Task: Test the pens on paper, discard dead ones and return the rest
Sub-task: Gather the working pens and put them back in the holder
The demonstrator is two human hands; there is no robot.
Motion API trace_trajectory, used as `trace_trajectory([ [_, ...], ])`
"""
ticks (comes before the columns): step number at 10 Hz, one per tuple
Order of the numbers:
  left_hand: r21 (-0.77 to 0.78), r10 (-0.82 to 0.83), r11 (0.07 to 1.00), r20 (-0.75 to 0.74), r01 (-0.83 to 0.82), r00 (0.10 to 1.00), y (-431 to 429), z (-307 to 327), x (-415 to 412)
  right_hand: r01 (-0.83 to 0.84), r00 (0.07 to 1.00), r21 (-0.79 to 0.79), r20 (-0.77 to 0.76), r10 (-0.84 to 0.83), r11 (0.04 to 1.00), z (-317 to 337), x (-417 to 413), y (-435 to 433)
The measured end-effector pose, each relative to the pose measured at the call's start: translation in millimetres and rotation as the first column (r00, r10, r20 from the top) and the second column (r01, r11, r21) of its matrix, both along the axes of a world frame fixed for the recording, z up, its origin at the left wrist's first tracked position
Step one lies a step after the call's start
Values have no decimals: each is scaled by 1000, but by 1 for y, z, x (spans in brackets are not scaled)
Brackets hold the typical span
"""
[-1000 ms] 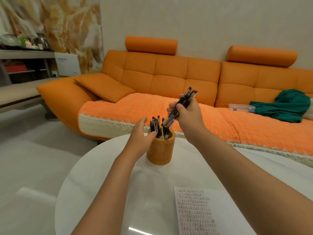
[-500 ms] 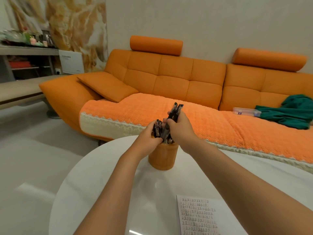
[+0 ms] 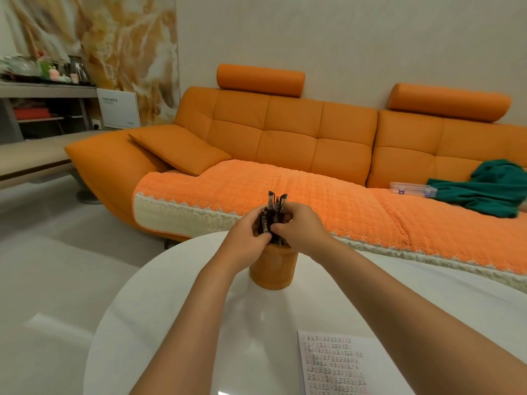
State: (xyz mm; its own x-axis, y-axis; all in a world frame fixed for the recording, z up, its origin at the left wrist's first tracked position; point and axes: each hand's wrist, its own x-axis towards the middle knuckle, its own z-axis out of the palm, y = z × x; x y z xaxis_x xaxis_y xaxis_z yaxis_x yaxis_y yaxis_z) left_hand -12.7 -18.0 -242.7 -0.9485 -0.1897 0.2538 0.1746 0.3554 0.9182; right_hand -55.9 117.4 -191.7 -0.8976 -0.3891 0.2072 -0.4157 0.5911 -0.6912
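Pens (image 3: 276, 208) lowered further into cup (image 3: 272, 270), now upright; clasped above cup by left hand (image 3: 248, 238) and right hand (image 3: 299, 226), fingers curled round them.

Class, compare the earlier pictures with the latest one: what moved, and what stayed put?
The right hand lowered its bundle of pens into the wooden holder, turning them upright. The left hand closed in round the pens already there. The holder, paper and table stayed put.

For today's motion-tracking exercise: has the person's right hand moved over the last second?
Yes. The right hand has come down with its pens to the rim of the wooden holder, which stands in place on the white table.
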Motion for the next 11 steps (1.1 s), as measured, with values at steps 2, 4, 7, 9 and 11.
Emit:
trace_trajectory([
  [2,5,4,1000,-22,-4,1000,1,1,1,-70,981,-46,-186,60,996,3,0,4],
  [4,43,50,998,-80,-47,996,3,1,4,12,944,295,-319,86,956,-17,4,2],
  [7,-39,12,999,-41,-14,999,2,-3,6,-63,868,363,-441,231,929,-16,12,2],
  [9,-65,16,998,-5,-16,1000,-1,-5,8,-78,894,414,-373,247,907,-22,8,1],
  [11,-115,92,989,-1,-92,996,-4,2,18,-204,937,122,-264,229,971,0,18,15],
])
